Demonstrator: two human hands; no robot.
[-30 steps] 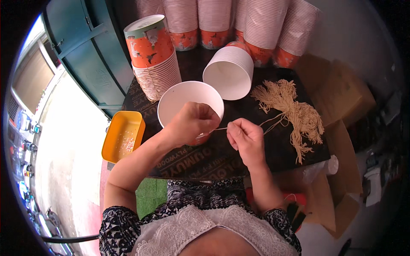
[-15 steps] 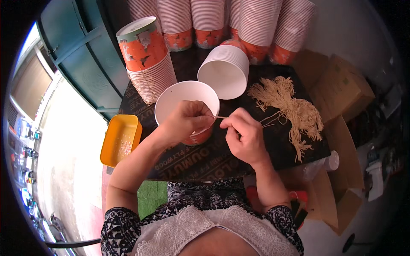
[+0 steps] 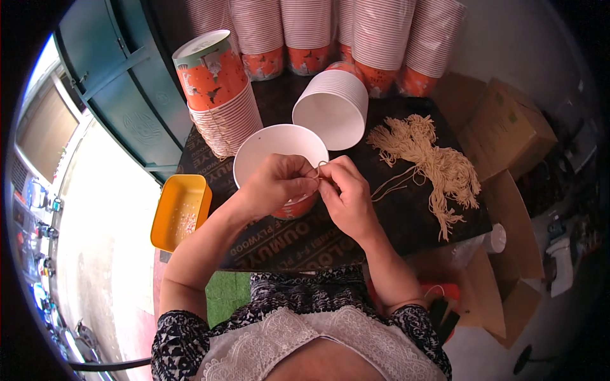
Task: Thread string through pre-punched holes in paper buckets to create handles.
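Observation:
Over the near right rim of a paper bucket (image 3: 270, 141), white inside and orange outside, both my hands meet. My left hand (image 3: 278, 185) pinches a thin tan string (image 3: 322, 164) between thumb and fingers. Fingertips of my right hand (image 3: 346, 197) close on the same string, which bends in a small loop between the two hands. Whether the string passes through the bucket's wall is hidden by my fingers. Loose strands run from behind my right hand toward a bundle of tan strings (image 3: 438, 162) on the right of the table.
A stack of nested buckets (image 3: 225, 120) with strings on its side stands at the back left. Another stack (image 3: 330, 108) lies on its side. Wrapped bucket stacks (image 3: 308, 25) line the back. A yellow tray (image 3: 166, 213) holding small bits sits left; cardboard boxes (image 3: 508, 127) stand right.
My right hand has moved left and slightly up, from pulling the string out to beside my left fingertips. The straight string now curves into a loop.

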